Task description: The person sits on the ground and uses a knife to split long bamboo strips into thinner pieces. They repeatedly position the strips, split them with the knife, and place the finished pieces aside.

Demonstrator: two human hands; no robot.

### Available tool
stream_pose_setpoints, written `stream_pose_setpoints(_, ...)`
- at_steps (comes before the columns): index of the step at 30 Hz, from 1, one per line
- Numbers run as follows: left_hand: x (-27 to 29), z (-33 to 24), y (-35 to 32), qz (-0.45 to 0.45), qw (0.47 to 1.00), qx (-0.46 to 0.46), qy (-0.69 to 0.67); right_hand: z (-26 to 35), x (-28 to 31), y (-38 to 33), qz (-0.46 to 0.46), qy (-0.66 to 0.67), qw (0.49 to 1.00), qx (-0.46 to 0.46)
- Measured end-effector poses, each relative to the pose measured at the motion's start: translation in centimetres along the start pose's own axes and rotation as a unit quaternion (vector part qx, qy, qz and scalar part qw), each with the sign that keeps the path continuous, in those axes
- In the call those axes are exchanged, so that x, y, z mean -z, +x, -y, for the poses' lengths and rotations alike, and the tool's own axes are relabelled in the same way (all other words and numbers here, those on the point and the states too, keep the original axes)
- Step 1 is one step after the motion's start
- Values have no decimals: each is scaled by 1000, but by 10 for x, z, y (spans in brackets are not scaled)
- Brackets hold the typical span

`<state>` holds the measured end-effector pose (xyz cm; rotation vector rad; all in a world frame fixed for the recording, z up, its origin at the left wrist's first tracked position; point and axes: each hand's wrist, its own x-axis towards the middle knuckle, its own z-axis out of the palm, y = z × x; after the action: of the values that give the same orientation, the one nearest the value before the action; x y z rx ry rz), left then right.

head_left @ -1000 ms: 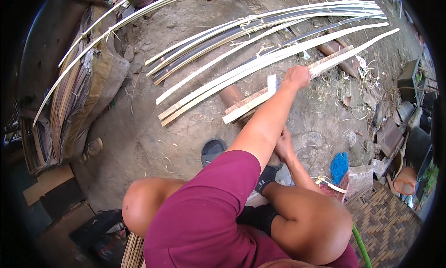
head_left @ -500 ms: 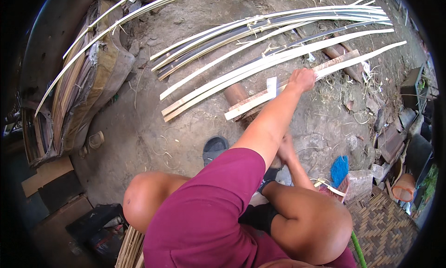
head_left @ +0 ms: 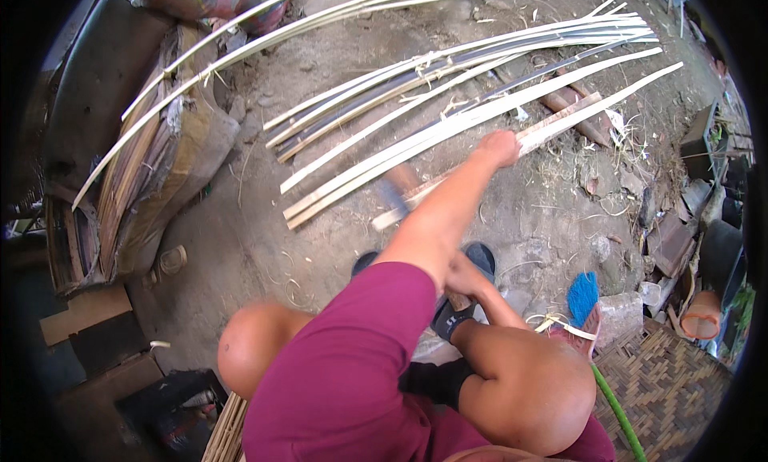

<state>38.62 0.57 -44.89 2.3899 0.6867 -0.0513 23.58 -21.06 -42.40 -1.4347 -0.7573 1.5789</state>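
My left hand [head_left: 500, 148] is closed around a long pale bamboo strip [head_left: 632, 92], with my left arm stretched across to the far right. Beneath that arm, my right hand [head_left: 462, 276] grips the wooden handle of a large knife [head_left: 392, 196]. Its blade is smeared by motion beside the strip's near left end, and the arm hides its middle. Along the strip lies a rough brownish length of wood [head_left: 572, 110]. A short brown log [head_left: 402, 176] supports the strip near the blade. Whether the blade touches the strip I cannot tell.
Several bamboo strips [head_left: 472, 114] lie beyond on the dirt ground [head_left: 240, 258]. A bulky bundle [head_left: 164, 166] stands at left with more strips across it. Right are a blue fibrous bunch [head_left: 582, 298], a woven mat [head_left: 672, 374] and a clay pot [head_left: 701, 320].
The knife blade has swept left and nearer, to the strip's near end. My right hand has moved left and closer to me. The left hand and strip have shifted slightly left.
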Motion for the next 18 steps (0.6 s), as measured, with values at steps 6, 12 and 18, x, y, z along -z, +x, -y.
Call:
stream_pose_setpoints(6,129,101,-76,234,880,-167,378,-2,38,-8,-208,180,957,-92)
stream_pose_setpoints(12,129,135,-258,186,970,-24,158,-38,39,-9,-243,17,968,-62)
stream_pose_setpoints(18,87,120,-312,-73,991,57,-94,21,71,-52,-236,-362,895,112)
